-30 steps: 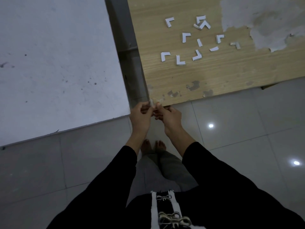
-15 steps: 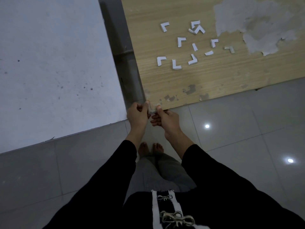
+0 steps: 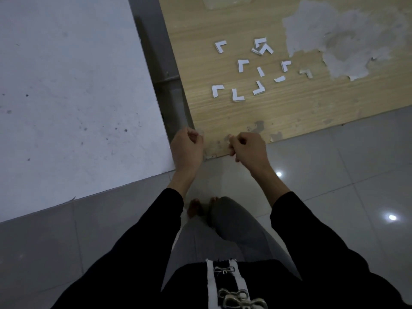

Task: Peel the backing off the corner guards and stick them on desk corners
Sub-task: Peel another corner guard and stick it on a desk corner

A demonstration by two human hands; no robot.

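Hands apart at the near-left corner of the wooden desk point(image 3: 289, 108), each pinching something small.
Left hand point(image 3: 187, 146) sits over the desk's left edge, thumb and finger clamped on a translucent corner guard point(image 3: 200, 131). Right hand point(image 3: 248, 148) is at the front edge, fingers curled, pinching a pale scrap point(image 3: 228, 137) too small to identify. Desk corner point(image 3: 208, 155) shows between them, veneer chipped. A narrow gap with a grey rail point(image 3: 165, 81) splits the desk from the white table point(image 3: 66, 85) on the left; open tile floor point(image 3: 334, 175) lies front and right. White L-pieces point(image 3: 237, 95) are scattered mid-desk, well apart from the hands. Desk is cut off top and right.
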